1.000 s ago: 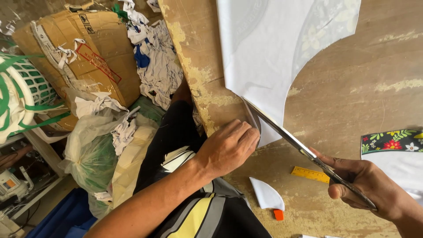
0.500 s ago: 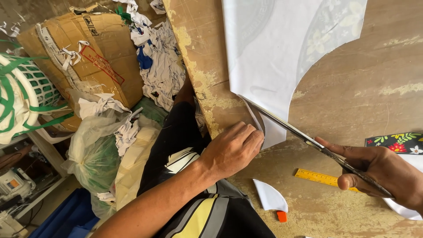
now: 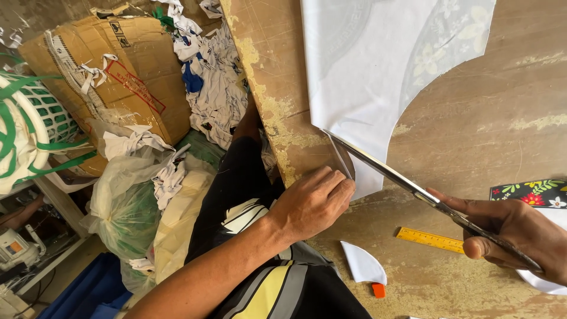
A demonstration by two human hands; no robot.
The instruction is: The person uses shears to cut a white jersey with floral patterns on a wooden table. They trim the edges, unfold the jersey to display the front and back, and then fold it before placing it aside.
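Lay spread over the upper middle of the frame, the large white fabric piece with a faint flower print (image 3: 378,65), flat on the scratched brown wooden table (image 3: 472,136), its lower corner hanging near the table's near edge at centre. Pinned that corner down with curled fingers, the left hand (image 3: 313,204), likely to keep the cloth taut beside the cut. Gripped in the right hand (image 3: 514,233) at lower right, fingers closed through the handles, the long metal scissors (image 3: 407,183), blades slightly parted and tips touching the fabric edge just above the left hand. Rested near the bottom centre, a small white fabric offcut (image 3: 363,264) beside an orange chalk piece (image 3: 378,290), with a yellow ruler (image 3: 430,239) between offcut and right hand. Compared with half a second earlier, shifted little: blades at the same corner, right hand drawn slightly lower and rightward in the frame.
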